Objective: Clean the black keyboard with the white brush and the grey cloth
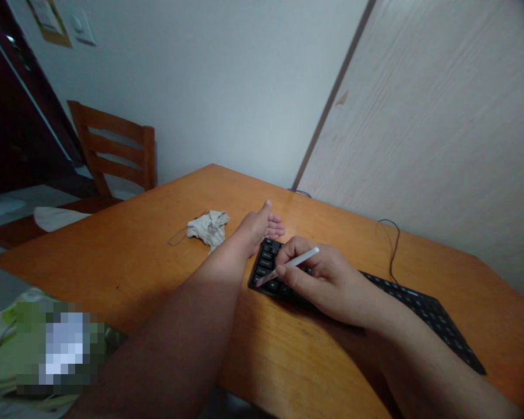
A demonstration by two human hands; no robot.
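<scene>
A black keyboard (445, 326) lies slantwise across the wooden table. My right hand (318, 273) is closed around a slim white-handled brush (303, 258), pinched between thumb and fingers. The brush's tip rests at or just over the keys near the keyboard's left corner. Beyond that left end is my left hand (264, 227), its fingers stretched out and thumb raised, holding nothing. It lies beside the keyboard's edge; whether it touches it I cannot tell. My right hand and forearm hide the keyboard's middle.
A crumpled pale cloth (209, 228) with a thin loop lies left of my left hand on the table (170, 279). The keyboard's dark cable (395, 250) runs toward the wall. A wooden chair (117, 148) stands at the far left. Patterned fabric and a blurred-out patch fill the lower left.
</scene>
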